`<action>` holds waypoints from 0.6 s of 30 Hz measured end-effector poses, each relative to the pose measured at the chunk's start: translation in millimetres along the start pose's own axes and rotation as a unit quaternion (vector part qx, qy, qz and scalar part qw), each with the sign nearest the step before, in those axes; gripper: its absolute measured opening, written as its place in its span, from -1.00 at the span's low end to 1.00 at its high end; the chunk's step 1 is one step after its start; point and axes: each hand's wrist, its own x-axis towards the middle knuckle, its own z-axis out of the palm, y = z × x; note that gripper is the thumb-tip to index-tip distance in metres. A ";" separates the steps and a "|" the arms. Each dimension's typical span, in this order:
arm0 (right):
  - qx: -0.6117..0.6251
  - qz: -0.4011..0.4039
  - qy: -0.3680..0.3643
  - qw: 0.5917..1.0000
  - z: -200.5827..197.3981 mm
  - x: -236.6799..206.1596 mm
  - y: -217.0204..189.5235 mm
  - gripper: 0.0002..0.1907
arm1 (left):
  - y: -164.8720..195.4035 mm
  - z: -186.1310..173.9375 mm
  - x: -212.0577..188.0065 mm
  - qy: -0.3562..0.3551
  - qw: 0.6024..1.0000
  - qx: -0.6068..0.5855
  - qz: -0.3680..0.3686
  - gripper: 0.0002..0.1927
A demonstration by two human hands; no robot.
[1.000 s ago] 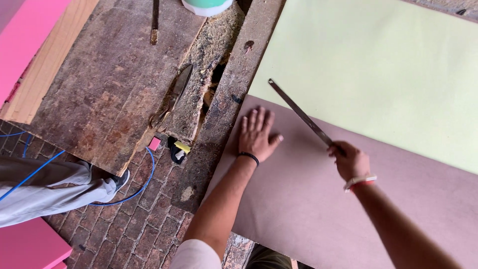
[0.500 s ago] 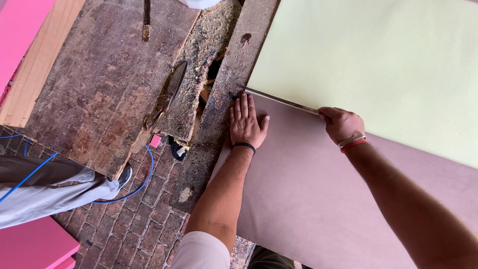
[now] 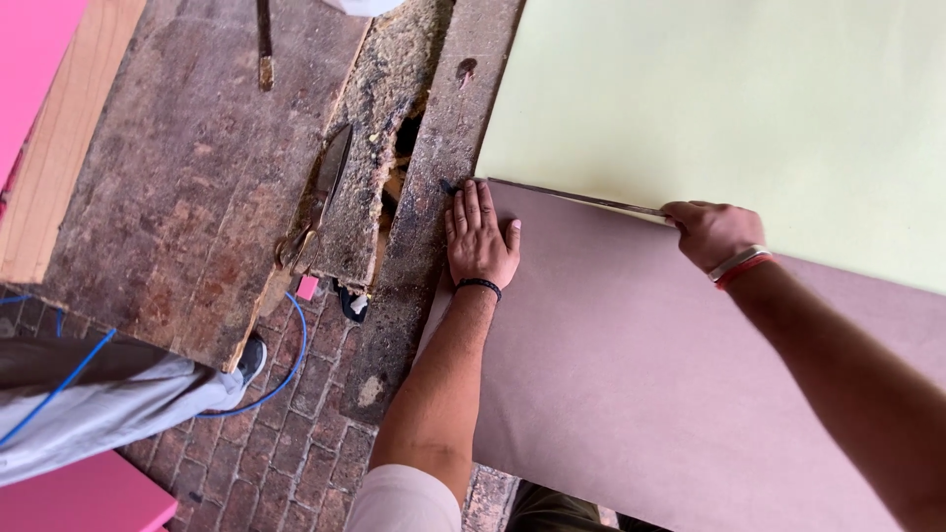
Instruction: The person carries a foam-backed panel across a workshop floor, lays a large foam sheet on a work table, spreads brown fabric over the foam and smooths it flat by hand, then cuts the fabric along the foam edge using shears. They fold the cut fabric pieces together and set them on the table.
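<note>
Nearest, bottom left: brick floor (image 3: 296, 453), a blue cable (image 3: 286, 379) looping over it, a pink block (image 3: 79, 498) in the corner, a grey trouser leg (image 3: 99, 419) ending in a dark shoe (image 3: 253, 357), likely another person's.

Further in, a mauve sheet (image 3: 631, 374) spread over the counter (image 3: 177, 197), filling the lower right. Left hand (image 3: 480, 236) flat on the sheet's upper left corner, fingers (image 3: 471, 202) straight and close together, palm pressing down, gripping nothing. Dark band (image 3: 479, 286) round that wrist.

Right hand (image 3: 711, 234) further right, closed round one end of a thin metal strip (image 3: 576, 198), red and white bands (image 3: 741, 266) at the wrist. Strip lying along the seam where the mauve sheet meets a pale green sheet (image 3: 729, 108), long axis nearly level, sloping slightly down to the right. Free end touching or just beside the left fingertips; cannot tell which. Left hand nearer that free end, right hand at the other end; strip spanning the gap between the two.

Beyond the left hand, worn counter wood with a rotted split (image 3: 399, 158), scissors (image 3: 317, 202) resting just left of the split, a dark tool (image 3: 264, 39) near the far edge. Far left, a pale plank (image 3: 49, 167) edged by a pink board (image 3: 30, 69).
</note>
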 end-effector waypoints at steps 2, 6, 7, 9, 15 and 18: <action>-0.018 0.008 -0.025 0.999 4.6 -1.8 7.7 -0.73 | 2.6 -0.1 -1.7 -0.011 1.000 0.001 -0.004 -0.13; -0.005 -0.008 -0.019 1.000 34.1 7.0 16.3 -0.69 | 10.9 4.1 -6.4 0.016 1.000 0.005 -0.004 -0.16; -0.002 -0.008 -0.008 1.000 41.4 3.9 26.0 -0.69 | 12.2 5.8 -7.8 0.014 1.000 0.004 -0.006 -0.16; 0.004 0.001 0.013 1.000 53.4 -14.2 57.3 -0.70 | 12.7 9.1 -9.8 0.012 1.000 0.005 -0.003 -0.17; -0.038 0.056 0.013 0.998 48.2 -105.4 193.5 -0.74 | 26.4 12.4 -23.7 0.091 0.996 0.012 0.020 -0.19; 0.008 0.022 0.044 0.999 56.5 -109.3 203.7 -0.73 | 79.9 15.0 -57.4 0.053 0.998 -0.042 -0.016 -0.08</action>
